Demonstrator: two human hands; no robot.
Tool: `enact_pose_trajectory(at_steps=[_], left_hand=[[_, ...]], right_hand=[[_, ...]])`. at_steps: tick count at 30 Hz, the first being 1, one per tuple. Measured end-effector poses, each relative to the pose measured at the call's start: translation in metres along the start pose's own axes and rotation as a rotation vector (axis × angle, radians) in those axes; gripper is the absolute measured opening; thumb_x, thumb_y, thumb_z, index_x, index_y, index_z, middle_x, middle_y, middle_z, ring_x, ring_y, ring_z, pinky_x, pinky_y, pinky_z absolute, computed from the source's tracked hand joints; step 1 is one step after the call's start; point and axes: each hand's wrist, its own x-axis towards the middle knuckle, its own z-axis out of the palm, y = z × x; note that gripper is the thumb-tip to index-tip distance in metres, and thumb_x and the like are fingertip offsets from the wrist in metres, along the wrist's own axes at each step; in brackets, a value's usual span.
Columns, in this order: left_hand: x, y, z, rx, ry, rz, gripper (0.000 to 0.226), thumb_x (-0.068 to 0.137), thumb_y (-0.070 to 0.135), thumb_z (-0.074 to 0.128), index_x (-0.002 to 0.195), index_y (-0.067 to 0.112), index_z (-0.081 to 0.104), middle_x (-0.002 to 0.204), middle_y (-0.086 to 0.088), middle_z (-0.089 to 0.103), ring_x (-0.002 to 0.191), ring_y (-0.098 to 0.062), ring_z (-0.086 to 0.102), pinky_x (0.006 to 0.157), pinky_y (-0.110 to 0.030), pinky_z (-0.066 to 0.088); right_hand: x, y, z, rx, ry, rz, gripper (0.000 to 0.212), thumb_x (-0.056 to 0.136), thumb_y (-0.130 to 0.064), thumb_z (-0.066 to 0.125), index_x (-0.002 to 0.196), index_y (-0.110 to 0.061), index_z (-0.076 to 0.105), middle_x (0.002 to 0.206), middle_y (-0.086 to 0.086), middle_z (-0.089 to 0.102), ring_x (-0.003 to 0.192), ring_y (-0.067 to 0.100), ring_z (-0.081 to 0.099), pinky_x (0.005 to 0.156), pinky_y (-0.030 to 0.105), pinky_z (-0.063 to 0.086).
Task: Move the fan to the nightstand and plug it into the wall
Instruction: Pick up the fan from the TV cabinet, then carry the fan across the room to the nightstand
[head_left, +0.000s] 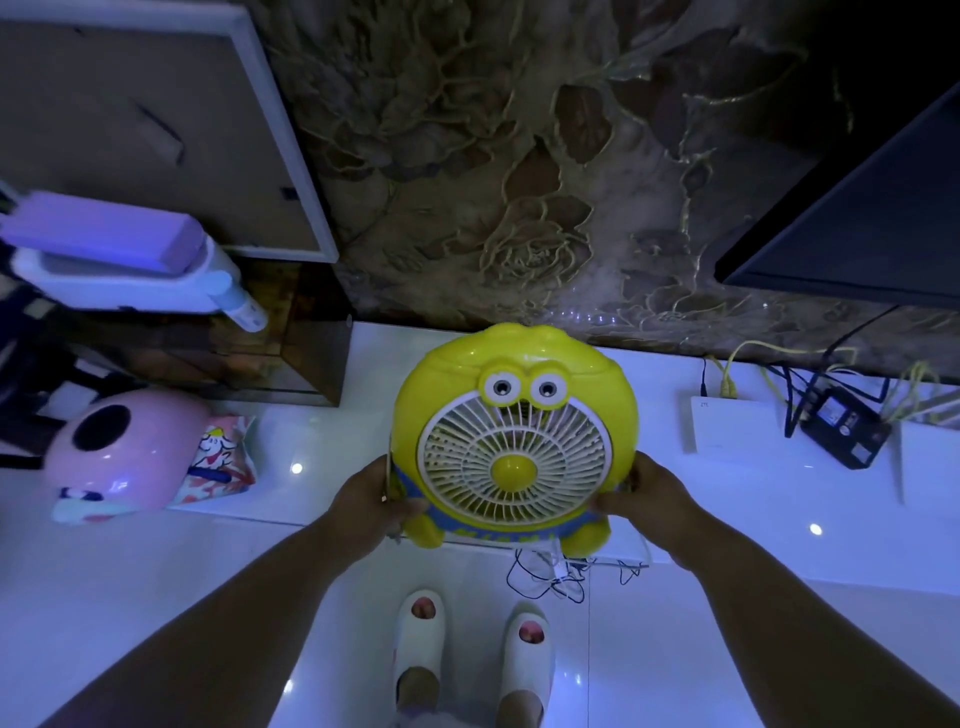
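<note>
A yellow cartoon-faced fan (511, 436) with a white round grille and a blue band at its base faces me, upright, at the front edge of a glossy white low shelf (332, 374). My left hand (371, 501) grips its lower left side. My right hand (647, 499) grips its lower right side. The fan's thin cord (550, 571) hangs in a loose tangle below the base, over the floor. Its plug is not clearly visible. No nightstand or wall socket is in view.
A pink helmet (127, 454) and a printed bag (221, 457) lie on the shelf at left. A white router (735, 426), a black box (844, 428) and yellow cables sit at right. A dark screen (872, 218) hangs upper right. My slippered feet (470, 660) stand below.
</note>
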Motion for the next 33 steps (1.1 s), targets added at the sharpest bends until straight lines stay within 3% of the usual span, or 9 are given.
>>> enact_pose_trajectory(at_steps=[2,4,8,14,18,25,27,29,33], left_hand=[[-0.007,0.012,-0.006,-0.035,0.001,0.017,0.061,0.054,0.031,0.079,0.11,0.019,0.059,0.09,-0.008,0.074,0.077,-0.037,0.065,0.068,-0.049,0.057],[-0.016,0.029,-0.012,-0.04,0.002,0.041,0.057,0.06,0.025,0.076,0.113,0.015,0.057,0.078,-0.002,0.074,0.064,-0.027,0.063,0.054,-0.037,0.055],[-0.032,0.057,-0.021,-0.096,-0.009,0.074,0.051,0.064,0.024,0.072,0.112,0.017,0.057,0.077,0.003,0.075,0.056,-0.017,0.063,0.049,-0.032,0.051],[-0.066,0.102,-0.028,-0.203,-0.025,0.126,0.073,0.052,0.039,0.087,0.115,0.017,0.057,0.097,-0.002,0.075,0.082,-0.018,0.071,0.06,-0.029,0.055],[-0.092,0.135,-0.024,-0.219,-0.026,0.151,0.038,0.074,0.002,0.064,0.109,0.013,0.053,0.06,0.006,0.071,0.041,-0.001,0.058,0.039,-0.013,0.044],[-0.14,0.176,-0.03,-0.188,0.055,0.183,0.041,0.086,-0.005,0.052,0.126,0.003,0.045,0.1,-0.017,0.063,0.044,-0.004,0.061,0.038,-0.019,0.045],[-0.152,0.186,-0.034,-0.202,0.064,0.222,0.045,0.083,0.004,0.062,0.125,0.009,0.049,0.106,-0.015,0.069,0.056,-0.011,0.067,0.054,-0.038,0.054],[-0.164,0.195,-0.035,-0.232,0.077,0.231,0.048,0.08,0.009,0.066,0.125,0.011,0.051,0.103,-0.005,0.073,0.071,-0.018,0.071,0.076,-0.06,0.049],[-0.194,0.223,-0.023,-0.383,0.081,0.238,0.035,0.092,0.006,0.046,0.127,0.007,0.048,0.117,-0.018,0.06,0.049,-0.008,0.064,0.05,-0.026,0.056]], right_hand=[[-0.006,-0.013,-0.004,0.012,-0.021,-0.031,0.046,0.073,-0.01,0.074,0.108,-0.023,0.048,0.11,0.002,0.054,0.103,0.024,0.05,0.086,0.039,0.042],[-0.014,-0.03,-0.009,0.014,-0.041,-0.041,0.049,0.072,-0.015,0.076,0.114,-0.021,0.051,0.114,0.002,0.056,0.106,0.026,0.052,0.092,0.043,0.045],[-0.024,-0.049,-0.023,0.029,-0.08,-0.084,0.066,0.056,-0.034,0.081,0.116,-0.026,0.056,0.12,0.001,0.062,0.109,0.026,0.059,0.093,0.047,0.049],[-0.067,-0.096,-0.045,0.049,-0.116,-0.164,0.047,0.071,-0.011,0.075,0.115,-0.018,0.059,0.117,0.006,0.065,0.105,0.026,0.062,0.093,0.048,0.05],[-0.087,-0.116,-0.053,0.071,-0.089,-0.208,0.039,0.075,-0.008,0.072,0.112,-0.014,0.06,0.114,0.008,0.066,0.102,0.027,0.063,0.092,0.047,0.05],[-0.131,-0.151,-0.067,0.116,-0.082,-0.333,0.033,0.078,-0.001,0.067,0.109,-0.005,0.062,0.109,0.015,0.069,0.098,0.031,0.066,0.091,0.052,0.051],[-0.142,-0.16,-0.07,0.145,-0.075,-0.358,0.034,0.077,-0.001,0.066,0.111,-0.004,0.06,0.111,0.017,0.068,0.1,0.034,0.066,0.092,0.054,0.05],[-0.152,-0.168,-0.074,0.176,-0.074,-0.389,0.035,0.078,0.0,0.065,0.112,-0.002,0.059,0.112,0.019,0.067,0.101,0.036,0.064,0.092,0.055,0.049],[-0.175,-0.185,-0.083,0.212,-0.101,-0.425,0.035,0.079,-0.003,0.065,0.113,-0.004,0.056,0.11,0.016,0.068,0.097,0.032,0.066,0.077,0.043,0.057]])
